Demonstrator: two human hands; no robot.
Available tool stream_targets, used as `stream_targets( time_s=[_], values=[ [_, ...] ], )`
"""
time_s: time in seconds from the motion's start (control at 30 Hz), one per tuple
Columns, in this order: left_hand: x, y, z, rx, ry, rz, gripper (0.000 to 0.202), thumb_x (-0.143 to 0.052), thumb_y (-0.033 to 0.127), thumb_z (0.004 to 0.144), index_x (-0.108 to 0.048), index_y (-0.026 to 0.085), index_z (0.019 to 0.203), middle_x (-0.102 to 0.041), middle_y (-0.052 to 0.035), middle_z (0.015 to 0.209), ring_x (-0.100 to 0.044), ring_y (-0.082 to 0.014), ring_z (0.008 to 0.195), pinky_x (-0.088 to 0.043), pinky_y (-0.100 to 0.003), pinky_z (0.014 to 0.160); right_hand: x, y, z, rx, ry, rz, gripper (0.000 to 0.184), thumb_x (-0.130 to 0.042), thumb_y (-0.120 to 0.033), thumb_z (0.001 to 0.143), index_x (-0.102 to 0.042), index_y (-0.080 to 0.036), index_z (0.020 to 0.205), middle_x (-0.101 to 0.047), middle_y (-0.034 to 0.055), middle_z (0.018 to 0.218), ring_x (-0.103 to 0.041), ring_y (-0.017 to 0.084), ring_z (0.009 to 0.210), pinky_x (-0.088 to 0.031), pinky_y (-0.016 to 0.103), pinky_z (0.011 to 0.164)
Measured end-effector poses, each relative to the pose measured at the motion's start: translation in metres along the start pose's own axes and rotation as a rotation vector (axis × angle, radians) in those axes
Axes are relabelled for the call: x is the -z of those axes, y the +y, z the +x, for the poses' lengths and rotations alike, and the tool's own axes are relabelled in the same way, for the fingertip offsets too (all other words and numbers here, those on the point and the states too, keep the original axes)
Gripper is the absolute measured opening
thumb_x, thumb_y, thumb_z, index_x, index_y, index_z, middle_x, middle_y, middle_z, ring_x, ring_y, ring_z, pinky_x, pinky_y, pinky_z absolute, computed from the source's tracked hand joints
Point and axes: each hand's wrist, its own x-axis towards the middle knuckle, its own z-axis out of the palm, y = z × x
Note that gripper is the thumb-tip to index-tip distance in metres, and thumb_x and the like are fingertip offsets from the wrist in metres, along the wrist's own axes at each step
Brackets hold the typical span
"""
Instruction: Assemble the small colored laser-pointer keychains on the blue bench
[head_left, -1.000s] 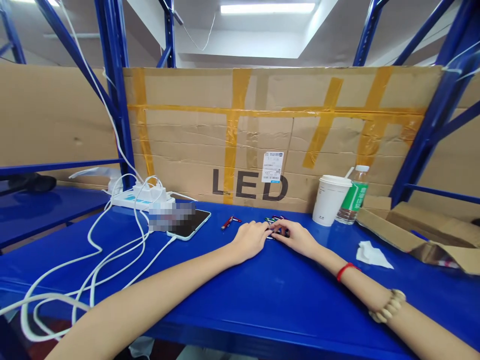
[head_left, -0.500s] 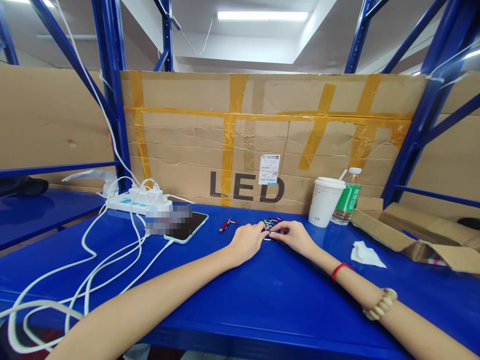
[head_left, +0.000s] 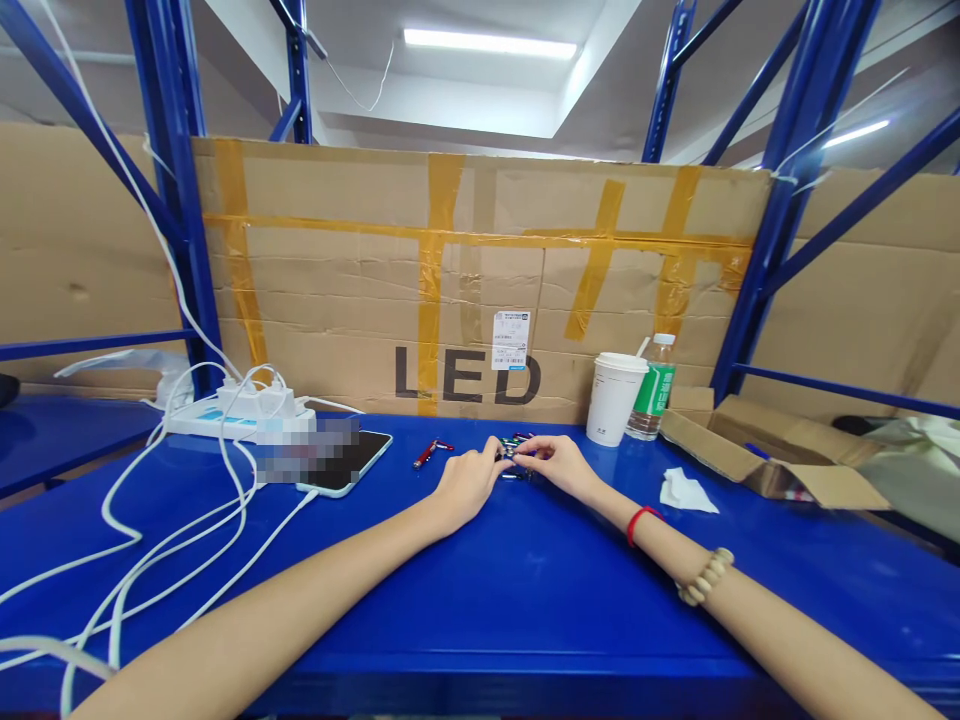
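Observation:
Over the middle of the blue shelf my two hands meet, fingertips almost touching. My left hand (head_left: 466, 488) has its thumb and fingers pinched together around something small. From the other side my right hand (head_left: 561, 466) pinches at the same spot, its thumb against its fingers. What lies between the fingertips is too small and covered to name. Small shiny coloured metal pieces (head_left: 516, 475), several of them, lie beneath and behind the fingers, partly hidden. To the left of my left hand rests a slim red metal tube (head_left: 426, 456) with a second red piece at its end.
Left are a phone (head_left: 349, 465), a white power strip (head_left: 225, 415) and looping cables (head_left: 169, 535). On the right stand a lidded paper cup (head_left: 615, 400), a bottle (head_left: 654, 388), a crumpled tissue (head_left: 686, 492) and an open carton (head_left: 772, 455). A large cardboard sheet (head_left: 360, 290) closes the back.
The whole view has swung rightward, so everything sits further left. My hands remain together over the small pieces, with a slight shift of the fingers.

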Motion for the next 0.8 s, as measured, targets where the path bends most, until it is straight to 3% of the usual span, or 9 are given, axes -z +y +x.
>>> stream_targets(
  time_s=[0.17,0.37,0.63,0.8],
  values=[
    [0.0,-0.002,0.0,0.023,0.036,-0.125,0.025,-0.023,0.038,0.088,-0.038,0.021,0.098,-0.062,-0.0038,0.077,-0.06,-0.0197,0.075,-0.039,-0.026,0.06,-0.001,0.0,0.001,-0.017,0.036,0.114,0.033,-0.062,-0.043,0.062,-0.068,-0.013,0.077,-0.065,0.0053,0.071,-0.052,0.012,0.055,-0.042,0.025,0.053],
    [-0.008,-0.009,0.005,-0.142,0.082,-0.313,0.014,-0.035,0.032,0.085,-0.04,0.02,0.092,-0.059,0.0016,0.072,-0.055,-0.0154,0.079,-0.036,-0.029,0.077,-0.002,-0.005,0.001,-0.071,0.042,0.331,0.034,-0.062,-0.041,0.064,-0.066,-0.014,0.084,-0.067,0.0079,0.084,-0.059,0.016,0.07,-0.046,0.03,0.069],
    [-0.013,-0.014,0.008,-0.14,0.112,-0.351,0.021,-0.039,0.037,0.083,-0.051,0.02,0.081,-0.06,0.0007,0.081,-0.053,-0.0154,0.077,-0.038,-0.027,0.072,-0.001,-0.014,-0.001,0.018,0.018,0.251,0.029,-0.059,-0.039,0.068,-0.065,-0.014,0.082,-0.066,0.007,0.081,-0.058,0.014,0.065,-0.046,0.028,0.063],
    [-0.011,-0.012,0.007,-0.164,0.096,-0.326,0.024,-0.033,0.035,0.086,-0.052,0.021,0.087,-0.06,0.0,0.088,-0.053,-0.0154,0.083,-0.04,-0.026,0.074,-0.003,-0.017,-0.002,0.063,0.02,0.279,0.031,-0.058,-0.039,0.069,-0.063,-0.015,0.087,-0.065,0.0068,0.084,-0.056,0.013,0.064,-0.046,0.026,0.06]
  ],
)
